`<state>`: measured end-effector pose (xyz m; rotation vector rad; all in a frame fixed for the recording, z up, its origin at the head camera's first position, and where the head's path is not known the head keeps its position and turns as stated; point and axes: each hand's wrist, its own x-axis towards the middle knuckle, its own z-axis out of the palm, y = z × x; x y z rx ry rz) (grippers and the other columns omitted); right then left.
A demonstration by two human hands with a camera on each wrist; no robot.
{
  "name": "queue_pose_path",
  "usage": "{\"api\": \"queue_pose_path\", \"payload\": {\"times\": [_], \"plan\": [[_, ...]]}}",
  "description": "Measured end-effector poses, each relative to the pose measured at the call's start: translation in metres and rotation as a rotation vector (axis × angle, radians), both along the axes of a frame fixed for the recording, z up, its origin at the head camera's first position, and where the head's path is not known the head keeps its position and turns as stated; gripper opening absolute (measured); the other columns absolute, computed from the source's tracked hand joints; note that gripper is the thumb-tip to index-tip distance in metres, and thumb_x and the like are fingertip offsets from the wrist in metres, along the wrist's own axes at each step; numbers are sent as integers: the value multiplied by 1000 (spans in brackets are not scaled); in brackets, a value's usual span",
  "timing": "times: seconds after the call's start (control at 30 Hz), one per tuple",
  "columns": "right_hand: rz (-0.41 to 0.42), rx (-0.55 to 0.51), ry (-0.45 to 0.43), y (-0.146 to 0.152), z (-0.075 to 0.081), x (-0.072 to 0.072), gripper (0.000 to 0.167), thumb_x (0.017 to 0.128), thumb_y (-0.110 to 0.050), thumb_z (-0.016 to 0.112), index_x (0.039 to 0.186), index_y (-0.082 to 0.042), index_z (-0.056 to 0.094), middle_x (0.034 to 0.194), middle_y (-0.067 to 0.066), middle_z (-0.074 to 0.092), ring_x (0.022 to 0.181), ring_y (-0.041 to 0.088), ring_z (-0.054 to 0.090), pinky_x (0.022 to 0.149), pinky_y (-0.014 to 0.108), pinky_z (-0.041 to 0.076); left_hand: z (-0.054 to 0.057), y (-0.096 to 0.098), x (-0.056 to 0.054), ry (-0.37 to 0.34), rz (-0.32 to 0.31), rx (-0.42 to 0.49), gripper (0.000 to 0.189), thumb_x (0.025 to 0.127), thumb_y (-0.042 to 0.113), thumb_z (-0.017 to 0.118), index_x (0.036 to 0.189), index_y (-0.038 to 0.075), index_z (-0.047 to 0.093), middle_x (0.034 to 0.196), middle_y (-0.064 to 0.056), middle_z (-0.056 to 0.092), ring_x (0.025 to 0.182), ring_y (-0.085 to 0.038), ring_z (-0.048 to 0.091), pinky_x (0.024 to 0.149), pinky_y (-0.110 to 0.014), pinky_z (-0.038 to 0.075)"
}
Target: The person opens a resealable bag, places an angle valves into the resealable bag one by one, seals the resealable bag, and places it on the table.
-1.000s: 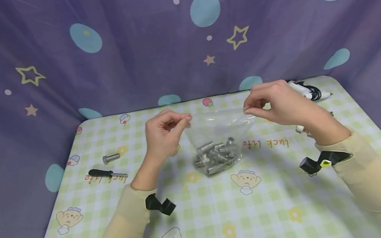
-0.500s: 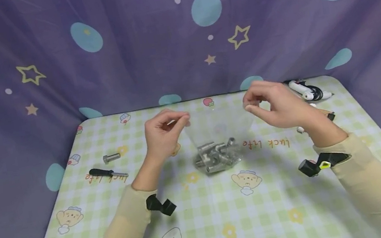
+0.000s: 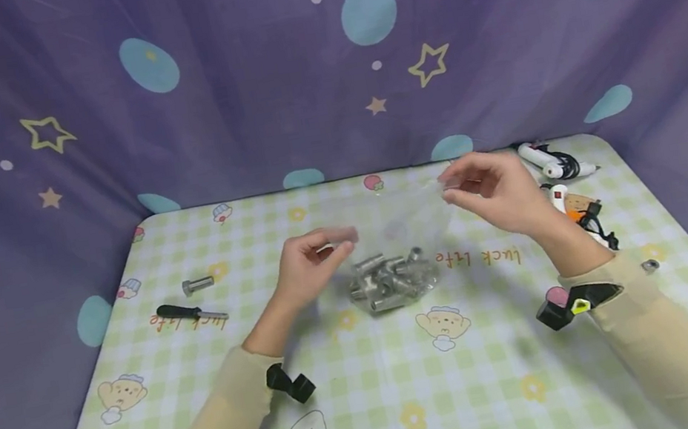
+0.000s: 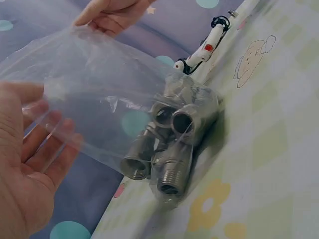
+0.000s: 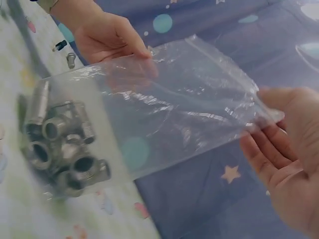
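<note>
A clear plastic bag (image 3: 398, 217) is stretched upward, its bottom low over the checked tablecloth (image 3: 372, 390). Several silvery metal pipe fittings (image 5: 67, 144), some threaded, lie bunched in that lower end. My right hand (image 3: 499, 194) pinches the bag's upper right corner between thumb and fingers. At the left side of the bag is my left hand (image 3: 315, 268), lower than the right one. Its thumb is in front and its fairly straight fingers (image 4: 60, 159) lie behind the see-through film, loosely spread.
On the left lie a hex bolt (image 3: 198, 285) and a black-handled screwdriver (image 3: 180, 313). At the far right are a white tool with a coiled black cord (image 3: 554, 164) and a white part with a red switch (image 3: 559, 197). A small metal nut (image 3: 651, 266) sits beside the right sleeve.
My left hand has let go of the bag's upper left corner and slid down along its side. The right hand keeps its corner, and its forearm has swung slightly left.
</note>
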<state>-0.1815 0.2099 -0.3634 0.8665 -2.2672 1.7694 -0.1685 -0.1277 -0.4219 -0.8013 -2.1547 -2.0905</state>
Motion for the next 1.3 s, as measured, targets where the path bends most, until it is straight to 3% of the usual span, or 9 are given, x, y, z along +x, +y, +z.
{"api": "queue_pose_path", "payload": {"times": [0.1,0.2,0.33,0.47,0.57,0.7,0.97,1.13,1.3], "plan": [[65,1,-86,2,-18,-1,30,91,14,73,120,17,66,112,9,75,101,12,74,91,21,60,-2,4,0,-19,62,-5,17,98,-5,70,111,-12,77,108,-33,76,92,-11,80,87,-32,66],[108,120,-159,3,-42,0,27,94,5,75,120,8,70,118,18,73,106,15,74,97,22,59,-6,8,0,-31,109,6,16,99,-3,71,110,-12,78,103,-33,76,85,-10,80,82,-35,67],[59,214,-219,-2,-68,0,10,99,-4,74,108,-2,78,111,16,77,101,20,76,92,23,61,-14,11,0,-96,158,-17,20,99,1,72,115,-11,76,112,-30,77,90,-3,78,85,-29,66],[-14,185,-289,-9,-81,0,8,101,-8,72,104,-2,77,105,17,78,95,26,78,85,28,64,-25,8,4,-167,127,-76,21,100,-2,69,117,-13,74,124,-29,74,107,-4,76,94,-23,62],[-35,150,-349,-14,-87,1,11,104,-8,67,107,2,71,109,22,77,92,25,79,82,34,66,-32,6,5,-171,108,-118,21,100,-2,68,117,-12,75,125,-28,74,116,-20,76,98,-27,61],[-66,110,-415,-20,-93,3,13,108,-6,59,110,6,63,114,27,73,88,17,77,78,36,67,-37,9,3,-180,184,-224,22,102,10,71,118,-3,79,121,-19,78,116,-32,76,98,-30,61],[-111,122,-491,-38,-100,2,16,114,-18,47,111,-3,49,123,28,73,84,25,78,68,40,67,-39,19,-2,-363,266,-228,27,108,21,65,126,5,77,115,-15,81,104,-26,80,80,-29,65],[-197,252,-419,-49,-101,-1,14,115,-19,44,113,-7,48,116,22,76,66,22,73,56,37,64,-38,23,-6,-447,287,-207,30,110,22,61,130,5,75,114,-17,80,84,-13,78,68,-28,65],[-225,401,-352,-55,-96,-3,15,115,-17,40,112,-6,48,95,16,75,48,19,66,48,35,59,-28,22,-6,-610,231,-164,35,113,23,52,136,3,71,121,-21,78,80,-11,78,56,-25,62]]}}
